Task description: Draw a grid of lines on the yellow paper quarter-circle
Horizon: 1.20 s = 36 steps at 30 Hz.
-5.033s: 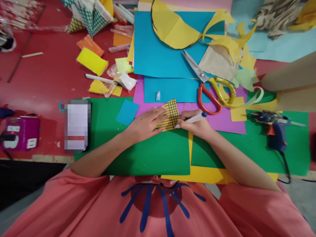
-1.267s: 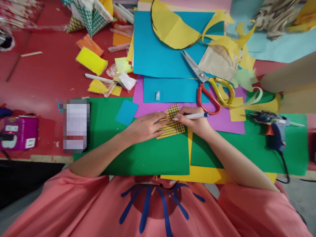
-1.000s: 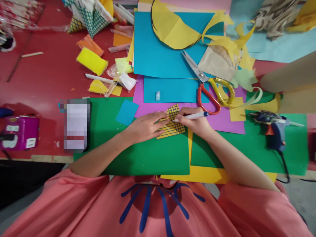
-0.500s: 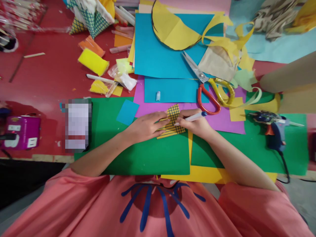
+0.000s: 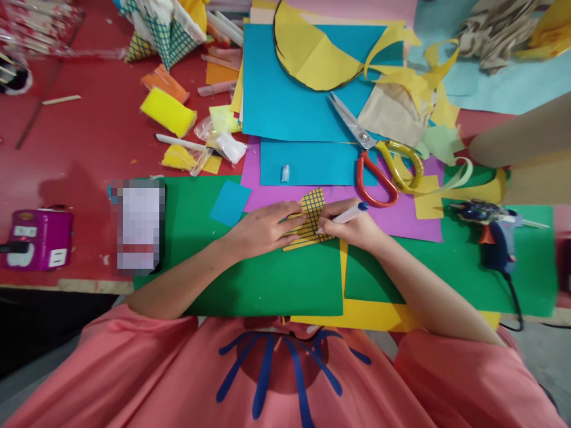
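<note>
Fingers of my left hand (image 5: 263, 229) lie spread and flat, pressing the left side of a small yellow paper piece (image 5: 314, 205) marked with dark lines. The lines cross into a grid on its upper and right part; lower left they run one way only. My right hand (image 5: 352, 226) is closed around a white marker (image 5: 348, 214) with a blue end, its tip on the paper's right side. A clear cap (image 5: 285, 173) lies on blue paper just beyond. Scissors (image 5: 366, 139) with red and yellow handles rest open, tips pointing away to the left.
Green sheets (image 5: 263, 285) cover the near table. At right lies a blue glue gun (image 5: 502, 238) with a cord. A blurred-out phone-like object (image 5: 140, 226) and a purple box (image 5: 40, 241) are at left. Beyond are a yellow paper shape (image 5: 312, 53) and yellow scraps (image 5: 405, 77).
The marker tip and my right hand have moved slightly down the paper, and more crossing lines show there. My left hand has stayed in place.
</note>
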Motion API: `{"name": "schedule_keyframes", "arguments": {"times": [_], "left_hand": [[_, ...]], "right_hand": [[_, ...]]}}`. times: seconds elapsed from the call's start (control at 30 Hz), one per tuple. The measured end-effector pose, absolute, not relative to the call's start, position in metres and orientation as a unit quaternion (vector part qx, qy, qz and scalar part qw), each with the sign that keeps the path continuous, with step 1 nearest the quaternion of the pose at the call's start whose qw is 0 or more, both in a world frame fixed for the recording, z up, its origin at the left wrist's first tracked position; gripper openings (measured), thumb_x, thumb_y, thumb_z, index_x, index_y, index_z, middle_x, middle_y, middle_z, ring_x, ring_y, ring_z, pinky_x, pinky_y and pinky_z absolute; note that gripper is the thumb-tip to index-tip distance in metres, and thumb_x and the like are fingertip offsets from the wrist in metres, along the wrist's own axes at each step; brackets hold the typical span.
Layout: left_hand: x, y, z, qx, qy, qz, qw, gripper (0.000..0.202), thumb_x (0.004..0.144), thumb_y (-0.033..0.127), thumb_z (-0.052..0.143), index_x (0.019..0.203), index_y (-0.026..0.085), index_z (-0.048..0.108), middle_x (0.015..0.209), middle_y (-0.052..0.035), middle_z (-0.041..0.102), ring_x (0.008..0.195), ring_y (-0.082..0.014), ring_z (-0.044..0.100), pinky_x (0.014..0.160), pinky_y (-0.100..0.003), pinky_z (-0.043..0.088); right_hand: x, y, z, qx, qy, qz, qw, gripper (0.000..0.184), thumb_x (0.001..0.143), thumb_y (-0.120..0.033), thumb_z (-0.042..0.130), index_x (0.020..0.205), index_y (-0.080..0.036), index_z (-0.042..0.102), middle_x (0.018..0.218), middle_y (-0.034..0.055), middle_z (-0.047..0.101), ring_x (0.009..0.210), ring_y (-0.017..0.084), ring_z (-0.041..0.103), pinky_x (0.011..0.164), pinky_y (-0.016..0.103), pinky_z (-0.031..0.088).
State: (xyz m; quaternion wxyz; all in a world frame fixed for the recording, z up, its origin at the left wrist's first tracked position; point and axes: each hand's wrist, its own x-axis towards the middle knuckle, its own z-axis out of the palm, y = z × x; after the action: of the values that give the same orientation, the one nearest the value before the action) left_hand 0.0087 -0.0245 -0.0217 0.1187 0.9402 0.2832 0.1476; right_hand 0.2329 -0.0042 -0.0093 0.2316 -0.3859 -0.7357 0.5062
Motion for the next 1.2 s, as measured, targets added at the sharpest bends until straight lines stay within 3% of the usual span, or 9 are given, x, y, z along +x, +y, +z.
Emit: {"name": "schedule_keyframes", "arguments": {"times": [0.47,0.73,0.9,1.03,1.2], "left_hand": [[0.009,-0.025,-0.022,0.934,0.294,0.142,0.144,0.032,0.089,0.026,0.053,0.118,0.013,0.055,0.118,-0.0137,0.058,0.115,-0.024,0.056,0.097,-0.039,0.05],[0.008,-0.025,-0.024,0.936,0.293,0.136,0.142,0.032,0.089,0.027,0.052,0.118,0.013,0.056,0.119,-0.0141,0.058,0.114,-0.0242,0.057,0.096,-0.039,0.051],[0.008,-0.025,-0.024,0.939,0.289,0.135,0.13,0.032,0.089,0.026,0.053,0.117,0.012,0.056,0.119,-0.0138,0.058,0.113,-0.0243,0.057,0.097,-0.039,0.05],[0.008,-0.025,-0.025,0.937,0.293,0.125,0.14,0.033,0.089,0.026,0.053,0.119,0.014,0.056,0.121,-0.0124,0.058,0.117,-0.0231,0.054,0.099,-0.039,0.048],[0.009,-0.023,-0.024,0.945,0.276,0.134,0.114,0.036,0.089,0.028,0.053,0.121,0.012,0.055,0.124,-0.0119,0.059,0.116,-0.0238,0.055,0.099,-0.039,0.048]], "right_hand": [[0.236,-0.004,-0.012,-0.359,-0.794,0.457,0.178,0.026,0.073,-0.015,0.05,0.049,-0.017,0.039,0.047,-0.0041,0.04,0.047,0.006,0.033,0.047,0.022,0.023],[0.238,-0.004,-0.014,-0.349,-0.802,0.45,0.18,0.026,0.075,-0.019,0.053,0.05,-0.015,0.05,0.049,-0.0027,0.046,0.047,0.007,0.038,0.048,0.022,0.027],[0.24,-0.002,-0.014,-0.386,-0.678,0.574,0.248,0.023,0.08,-0.024,0.054,0.06,-0.014,0.061,0.054,-0.0005,0.057,0.049,0.008,0.048,0.045,0.021,0.033],[0.239,-0.004,-0.015,-0.42,-0.632,0.572,0.313,0.023,0.081,-0.032,0.06,0.066,-0.016,0.064,0.062,0.0004,0.061,0.054,0.009,0.053,0.047,0.02,0.039],[0.239,-0.005,-0.019,-0.438,-0.546,0.586,0.407,0.034,0.087,-0.047,0.052,0.091,-0.018,0.068,0.073,0.0022,0.066,0.05,0.01,0.059,0.046,0.024,0.046]]}}
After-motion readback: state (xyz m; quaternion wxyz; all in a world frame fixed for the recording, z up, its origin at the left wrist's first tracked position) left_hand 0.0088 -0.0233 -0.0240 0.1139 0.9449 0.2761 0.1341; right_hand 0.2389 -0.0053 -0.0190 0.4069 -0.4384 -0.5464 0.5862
